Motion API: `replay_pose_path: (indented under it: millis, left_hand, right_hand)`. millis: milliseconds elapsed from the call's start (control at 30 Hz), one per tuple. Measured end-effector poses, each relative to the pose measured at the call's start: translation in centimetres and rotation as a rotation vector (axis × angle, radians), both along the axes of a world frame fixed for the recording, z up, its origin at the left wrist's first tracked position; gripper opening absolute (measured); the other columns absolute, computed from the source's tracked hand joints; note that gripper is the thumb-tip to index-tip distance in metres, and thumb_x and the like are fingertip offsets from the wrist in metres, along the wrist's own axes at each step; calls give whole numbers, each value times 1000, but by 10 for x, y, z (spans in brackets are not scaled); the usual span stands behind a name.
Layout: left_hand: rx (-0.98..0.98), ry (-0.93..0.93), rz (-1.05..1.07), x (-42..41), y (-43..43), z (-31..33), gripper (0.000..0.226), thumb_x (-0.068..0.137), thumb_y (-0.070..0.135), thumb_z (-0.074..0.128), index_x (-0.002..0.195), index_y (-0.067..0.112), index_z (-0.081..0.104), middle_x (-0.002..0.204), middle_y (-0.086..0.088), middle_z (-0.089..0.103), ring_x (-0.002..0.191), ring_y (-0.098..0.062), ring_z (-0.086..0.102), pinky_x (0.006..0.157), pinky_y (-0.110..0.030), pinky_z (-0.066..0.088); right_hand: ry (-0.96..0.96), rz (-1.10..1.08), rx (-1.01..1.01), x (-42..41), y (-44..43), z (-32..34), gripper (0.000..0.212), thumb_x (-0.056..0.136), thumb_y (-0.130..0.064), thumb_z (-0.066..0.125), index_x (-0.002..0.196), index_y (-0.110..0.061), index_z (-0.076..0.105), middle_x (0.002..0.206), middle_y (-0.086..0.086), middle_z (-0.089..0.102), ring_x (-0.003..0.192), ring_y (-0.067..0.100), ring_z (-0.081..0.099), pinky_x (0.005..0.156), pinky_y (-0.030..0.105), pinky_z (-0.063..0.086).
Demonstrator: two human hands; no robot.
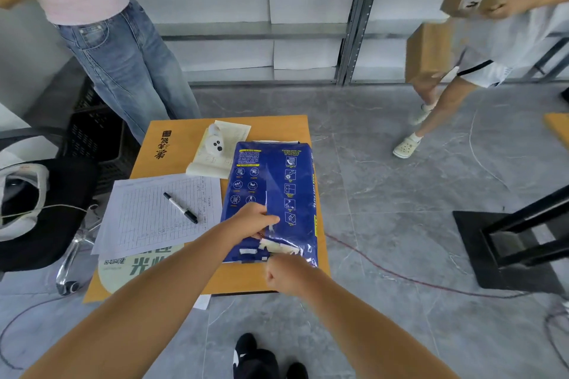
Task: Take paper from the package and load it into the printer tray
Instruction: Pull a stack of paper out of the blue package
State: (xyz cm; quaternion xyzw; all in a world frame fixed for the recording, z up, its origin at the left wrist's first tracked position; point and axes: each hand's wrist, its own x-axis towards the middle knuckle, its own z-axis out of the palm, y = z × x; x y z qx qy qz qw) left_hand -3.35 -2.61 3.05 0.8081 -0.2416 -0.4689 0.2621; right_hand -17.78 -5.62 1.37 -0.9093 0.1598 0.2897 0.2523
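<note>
A blue paper package point(286, 181) with yellow print lies flat on the right side of a cardboard box top point(184, 144). Its near end is torn, with white scraps of wrapper showing. My left hand point(251, 221) rests on the package near that end, fingers pinching the wrapper along its centre seam. My right hand point(288, 274) is a closed fist at the package's near edge, gripping the torn wrapper flap. No printer tray is in view.
On the box also lie a printed form point(147, 218) with a black marker point(181, 208), a notepad point(215, 151) and a small white bear figure point(214, 143). A black chair point(52, 212) stands left. Two people stand behind, the right one carrying cardboard boxes point(428, 52). A red cable point(400, 278) crosses the floor.
</note>
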Motion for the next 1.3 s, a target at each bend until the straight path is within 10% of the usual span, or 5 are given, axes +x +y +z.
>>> replay_pose_path:
  millis: [333, 467, 600, 867, 1300]
  left_hand:
    - [-105, -17, -65, -24, -46, 11, 55, 89, 67, 31, 82, 19, 56, 93, -10, 67, 89, -24, 62, 86, -34, 47]
    - [-68, 41, -167, -28, -50, 6, 76, 87, 73, 23, 134, 23, 57, 140, -4, 56, 133, -24, 47, 108, -37, 33]
    - [-76, -43, -291, -30, -39, -4, 62, 91, 66, 28, 125, 27, 63, 131, -2, 63, 124, -21, 54, 105, -35, 39]
    - [91, -862, -963, -8, 9, -2, 40, 99, 27, 30, 98, 12, 67, 98, -9, 72, 93, -31, 62, 90, -37, 36]
    - [451, -647, -429, 12, 72, -8, 22, 94, 12, 48, 111, 5, 61, 107, -10, 64, 100, -29, 62, 76, -31, 46]
  right_hand:
    - [-318, -147, 118, 1, 6, 8, 35, 80, -30, 72, 68, -18, 42, 93, 3, 49, 68, 21, 47, 57, 28, 37]
    - [-330, -301, 3, 4, -7, 8, 28, 96, -17, 46, 122, -8, 49, 127, 9, 48, 105, 23, 51, 78, 37, 47]
    - [-180, -358, -163, 0, -19, 6, 67, 88, 2, 47, 150, -2, 20, 148, 16, 30, 133, 31, 37, 103, 40, 45]
    - [43, -488, -247, -1, -22, 18, 49, 93, -7, 50, 139, 2, 35, 145, 21, 34, 130, 30, 46, 100, 32, 45]
    - [-70, -1191, 64, 13, -30, 23, 51, 93, -7, 47, 140, 8, 34, 142, 21, 46, 128, 37, 50, 99, 36, 45]
